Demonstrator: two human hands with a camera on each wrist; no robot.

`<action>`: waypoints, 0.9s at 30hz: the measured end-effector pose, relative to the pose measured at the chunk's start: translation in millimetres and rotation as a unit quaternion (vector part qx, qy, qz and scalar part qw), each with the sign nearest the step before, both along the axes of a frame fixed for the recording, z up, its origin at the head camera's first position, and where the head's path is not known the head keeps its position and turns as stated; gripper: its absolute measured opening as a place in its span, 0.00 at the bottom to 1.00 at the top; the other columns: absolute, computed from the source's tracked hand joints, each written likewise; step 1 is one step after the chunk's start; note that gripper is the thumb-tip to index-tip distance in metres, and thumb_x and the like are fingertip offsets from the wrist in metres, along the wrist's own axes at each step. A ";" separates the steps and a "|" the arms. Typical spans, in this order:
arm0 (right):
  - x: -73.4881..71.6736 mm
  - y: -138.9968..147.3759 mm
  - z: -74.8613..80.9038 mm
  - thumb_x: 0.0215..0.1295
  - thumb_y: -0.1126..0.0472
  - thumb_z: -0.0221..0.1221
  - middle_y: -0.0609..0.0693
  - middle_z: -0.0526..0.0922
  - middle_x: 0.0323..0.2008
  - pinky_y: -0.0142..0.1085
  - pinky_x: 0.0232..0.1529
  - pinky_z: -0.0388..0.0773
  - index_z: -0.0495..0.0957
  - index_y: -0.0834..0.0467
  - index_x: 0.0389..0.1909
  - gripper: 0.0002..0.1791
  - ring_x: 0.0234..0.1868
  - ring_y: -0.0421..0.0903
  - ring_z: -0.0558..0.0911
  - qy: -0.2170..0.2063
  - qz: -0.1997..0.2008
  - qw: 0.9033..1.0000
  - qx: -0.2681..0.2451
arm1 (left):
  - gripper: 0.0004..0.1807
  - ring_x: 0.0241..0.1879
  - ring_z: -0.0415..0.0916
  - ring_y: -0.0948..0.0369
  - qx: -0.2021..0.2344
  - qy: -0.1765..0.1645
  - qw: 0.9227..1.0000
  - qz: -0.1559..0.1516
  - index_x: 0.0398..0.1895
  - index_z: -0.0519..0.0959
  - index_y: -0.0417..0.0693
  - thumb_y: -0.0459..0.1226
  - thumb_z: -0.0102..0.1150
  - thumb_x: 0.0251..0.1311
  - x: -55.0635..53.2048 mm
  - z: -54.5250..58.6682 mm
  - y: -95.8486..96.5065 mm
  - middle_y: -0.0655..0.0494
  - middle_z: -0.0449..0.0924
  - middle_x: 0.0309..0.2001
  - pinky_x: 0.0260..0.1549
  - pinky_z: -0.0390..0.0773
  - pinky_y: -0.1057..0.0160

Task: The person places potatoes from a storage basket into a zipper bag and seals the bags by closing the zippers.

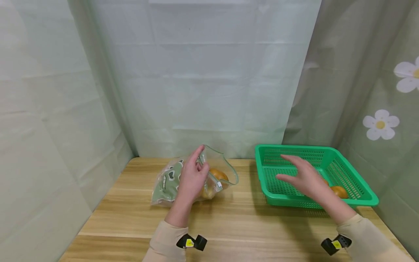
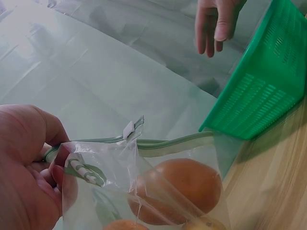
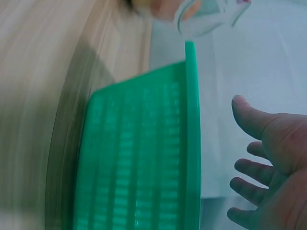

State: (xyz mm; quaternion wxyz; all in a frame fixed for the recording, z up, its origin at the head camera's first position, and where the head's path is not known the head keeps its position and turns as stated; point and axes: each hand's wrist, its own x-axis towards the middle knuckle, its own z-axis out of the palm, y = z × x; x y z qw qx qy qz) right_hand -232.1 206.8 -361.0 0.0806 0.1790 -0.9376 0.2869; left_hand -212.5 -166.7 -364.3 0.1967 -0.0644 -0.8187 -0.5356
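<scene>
My left hand (image 1: pixel 193 178) grips the upper edge of a clear zip bag (image 2: pixel 108 163) with a green cartoon print. The bag's mouth gapes, and a white slider (image 2: pixel 128 130) sits on its green zip strip. Inside lie several orange-brown round things (image 2: pixel 177 191) that look like fruit, partly blurred by the plastic. Over the green basket (image 3: pixel 134 158) hovers my right hand (image 1: pixel 304 176), thumb and fingers spread apart, holding nothing. Below its wrist, orange round fruit (image 1: pixel 339 191) shows in the basket's right part; some of it is hidden by the arm.
The basket stands at the right rear of the wooden table (image 1: pixel 248 233), close to the back curtain (image 1: pixel 209 91). A side curtain with white flowers (image 1: pixel 380 124) hangs at the right, and a plain one at the left.
</scene>
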 end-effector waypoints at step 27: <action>-10.6 74.3 -18.8 0.65 0.50 0.79 0.79 0.60 0.78 0.78 0.65 0.68 0.57 0.73 0.83 0.58 0.74 0.82 0.63 -0.019 -0.004 0.999 0.039 | 0.36 0.18 0.60 0.63 0.013 -0.016 1.000 0.004 0.83 0.72 0.55 0.32 0.57 0.70 0.7 -1.8 -1.0 0.57 0.67 0.25 0.17 0.60 0.68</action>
